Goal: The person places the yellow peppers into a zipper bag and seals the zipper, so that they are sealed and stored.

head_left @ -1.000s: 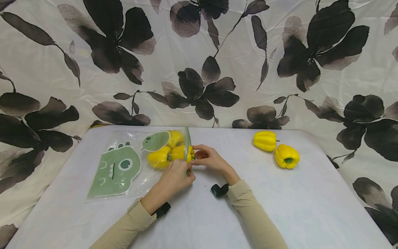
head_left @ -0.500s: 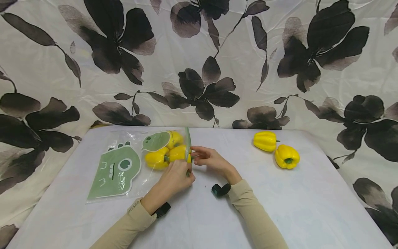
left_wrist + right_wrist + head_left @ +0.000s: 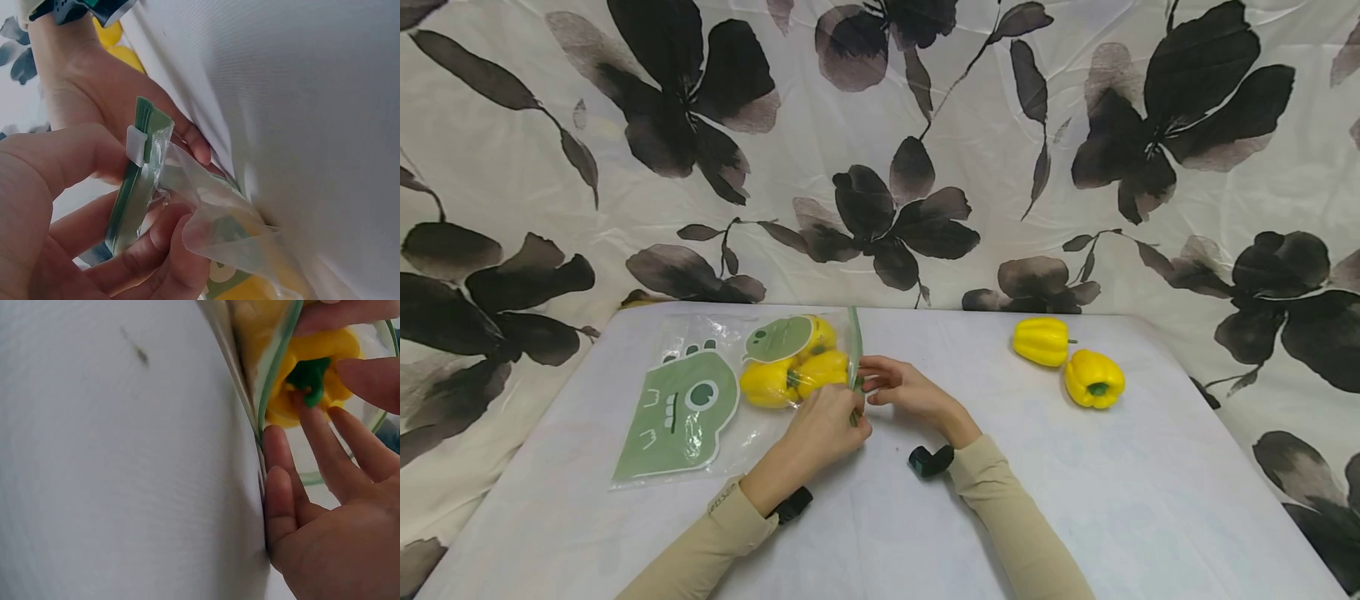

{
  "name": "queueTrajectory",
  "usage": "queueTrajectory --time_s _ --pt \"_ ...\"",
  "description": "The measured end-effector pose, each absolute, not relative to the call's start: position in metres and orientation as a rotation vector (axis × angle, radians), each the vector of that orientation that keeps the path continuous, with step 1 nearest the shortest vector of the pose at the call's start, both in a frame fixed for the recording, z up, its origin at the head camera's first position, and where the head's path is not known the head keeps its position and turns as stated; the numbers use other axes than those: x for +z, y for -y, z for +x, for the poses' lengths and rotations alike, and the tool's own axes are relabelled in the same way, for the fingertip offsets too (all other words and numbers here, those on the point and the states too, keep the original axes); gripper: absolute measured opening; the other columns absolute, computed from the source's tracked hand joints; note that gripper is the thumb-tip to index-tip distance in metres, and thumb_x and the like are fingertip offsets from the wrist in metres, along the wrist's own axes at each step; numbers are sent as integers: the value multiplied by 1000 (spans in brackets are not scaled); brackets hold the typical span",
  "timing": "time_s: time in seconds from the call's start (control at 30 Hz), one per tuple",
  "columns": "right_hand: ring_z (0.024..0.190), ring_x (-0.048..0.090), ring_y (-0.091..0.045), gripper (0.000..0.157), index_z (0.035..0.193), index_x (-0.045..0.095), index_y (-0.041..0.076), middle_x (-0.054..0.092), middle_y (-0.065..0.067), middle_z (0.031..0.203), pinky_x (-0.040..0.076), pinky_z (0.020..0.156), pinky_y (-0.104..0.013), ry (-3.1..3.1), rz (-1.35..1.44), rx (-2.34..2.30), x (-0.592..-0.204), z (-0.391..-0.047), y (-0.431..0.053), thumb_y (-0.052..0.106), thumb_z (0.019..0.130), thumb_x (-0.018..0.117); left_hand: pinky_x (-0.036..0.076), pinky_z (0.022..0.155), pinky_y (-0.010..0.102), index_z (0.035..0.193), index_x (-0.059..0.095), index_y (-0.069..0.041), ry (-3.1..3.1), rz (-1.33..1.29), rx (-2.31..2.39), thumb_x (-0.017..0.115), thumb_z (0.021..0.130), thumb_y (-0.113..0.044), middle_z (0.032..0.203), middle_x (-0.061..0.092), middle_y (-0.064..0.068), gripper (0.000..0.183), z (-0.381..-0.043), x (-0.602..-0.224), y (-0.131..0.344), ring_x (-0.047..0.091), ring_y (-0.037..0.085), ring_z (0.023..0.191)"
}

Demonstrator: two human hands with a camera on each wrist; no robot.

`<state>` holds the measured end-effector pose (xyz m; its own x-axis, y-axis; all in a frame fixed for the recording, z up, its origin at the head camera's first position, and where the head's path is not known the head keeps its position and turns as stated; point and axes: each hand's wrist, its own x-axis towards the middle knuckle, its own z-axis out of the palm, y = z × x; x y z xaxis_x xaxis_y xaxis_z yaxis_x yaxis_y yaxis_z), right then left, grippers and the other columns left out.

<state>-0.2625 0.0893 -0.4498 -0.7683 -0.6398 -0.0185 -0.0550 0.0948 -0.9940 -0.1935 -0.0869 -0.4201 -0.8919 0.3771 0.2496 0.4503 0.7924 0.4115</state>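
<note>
A clear slider bag (image 3: 756,433) with a green cartoon monster print lies on the left of the table, its mouth facing right. Three yellow bell peppers (image 3: 765,385) show through its plastic. My left hand (image 3: 827,421) pinches the near corner of the mouth, where the left wrist view shows a green zip strip (image 3: 128,200) with a small white slider (image 3: 136,145). At the opening, my right hand (image 3: 913,396) has its fingers extended into the bag. In the right wrist view those fingertips reach the green stem (image 3: 312,378) of a pepper (image 3: 344,347) inside.
Two more yellow bell peppers, one lying on its side (image 3: 1040,342) and one with its stem facing me (image 3: 1094,379), sit at the back right of the white-covered table (image 3: 1150,500). Behind the table hangs a floral cloth (image 3: 1000,192).
The peppers nearest the mouth have slid left, deeper into the bag. My right hand's fingers have straightened and follow at the opening. The left hand stays at the corner.
</note>
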Motion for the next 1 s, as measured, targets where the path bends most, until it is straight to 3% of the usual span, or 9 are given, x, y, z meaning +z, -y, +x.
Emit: queueTrajectory --time_s 0.23,0.5,0.63,0.73,0.83,1.0 --pt "120 54 -44 50 140 50 -1 54 -24 137 48 96 -39 -2119 -738 -1632 -432 -260 -111 -1 91 58 43 52 28 64 65 -10 2886 -634 -766 72 72 -4 60 54 -3 12 -193 -418 87 47 13 54" --pt "119 53 -40 41 133 56 -1 57 -20 134 42 101 -48 -2518 -705 -1568 -387 -252 -189 2 92 62 35 49 26 60 62 -10 2891 -621 -770 69 73 -2 57 48 -2 17 -193 -416 88 39 12 52" --pt "117 53 -39 37 130 57 -3 58 -21 131 37 102 -54 -2799 -561 -1594 -374 -239 -235 2 93 63 35 49 26 59 61 -11 2888 -621 -770 69 73 -2 57 47 -2 18 -193 -417 89 39 13 53" --pt "116 52 -40 36 129 57 -3 58 -22 129 35 100 -55 -3101 -305 -1542 -372 -229 -264 7 95 63 38 51 26 59 62 -11 2887 -620 -764 69 73 -3 58 49 -2 18 -193 -417 89 41 13 53" --pt "118 47 -42 50 136 50 -3 52 -24 133 34 99 -56 -3293 107 -1403 -376 -221 -289 21 95 65 38 51 27 59 62 -11 2888 -625 -759 69 73 -3 58 49 -2 18 -194 -417 89 41 13 53" --pt "126 29 -55 99 148 23 -9 29 -38 141 29 101 -64 -3096 579 -1090 -389 -218 -318 48 84 73 38 51 26 60 62 -11 2891 -624 -756 70 73 -4 58 50 -2 17 -193 -417 89 41 13 54"
